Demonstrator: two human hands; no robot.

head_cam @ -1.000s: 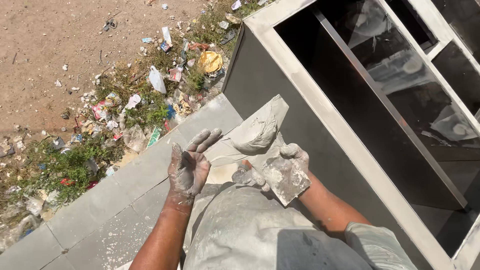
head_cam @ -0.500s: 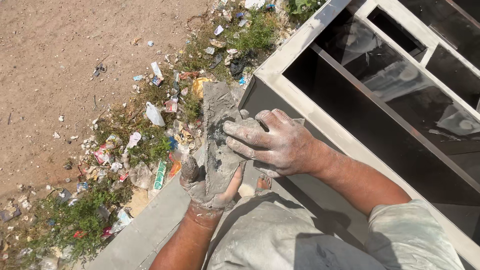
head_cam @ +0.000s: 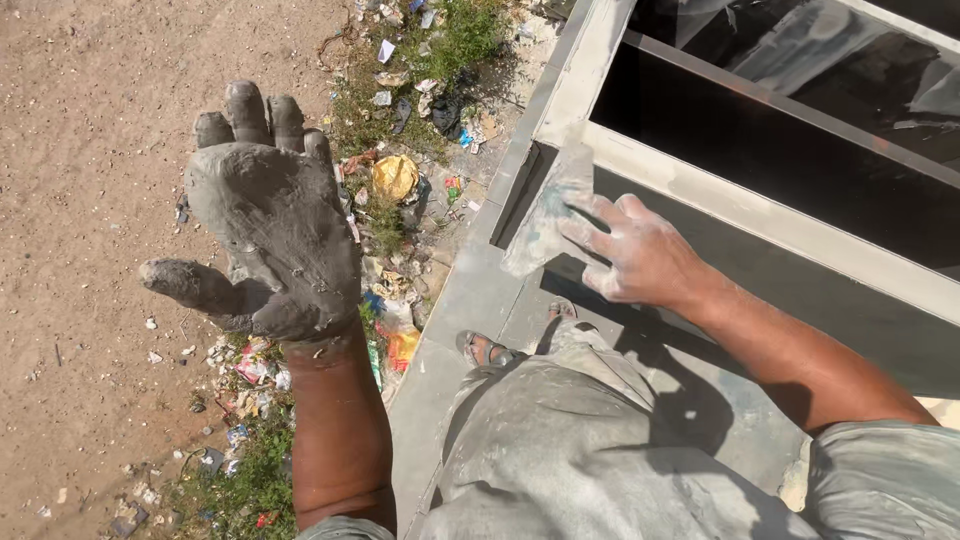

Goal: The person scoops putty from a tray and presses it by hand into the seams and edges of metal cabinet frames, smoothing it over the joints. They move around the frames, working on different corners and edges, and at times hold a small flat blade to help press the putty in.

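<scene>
The right hand [head_cam: 640,258] has its grip on a flat putty blade [head_cam: 545,215], fingers spread over its back and pressing it against the grey wall face just below the pale window frame [head_cam: 700,185], near that frame's lower left corner. The left hand [head_cam: 270,230] holds nothing: it is raised, palm open and fingers wide, with a thick coat of wet grey putty [head_cam: 285,250] lying across the palm, well to the left of the window frame and out over the drop.

Half a second ago the two hands were together, the right one working at the left palm; now they are apart and the blade has gone up to the wall, so a load seems to have been taken off the palm and is being spread there.

Below the window frame runs a grey ledge [head_cam: 470,300], with a sandalled foot [head_cam: 485,350] on it. Far beneath lie bare earth and scattered litter [head_cam: 395,180].

How much putty sits under the blade is hidden by the fingers. The dark window glass shows only reflections, and the right forearm is cut off by dusty clothing.
</scene>
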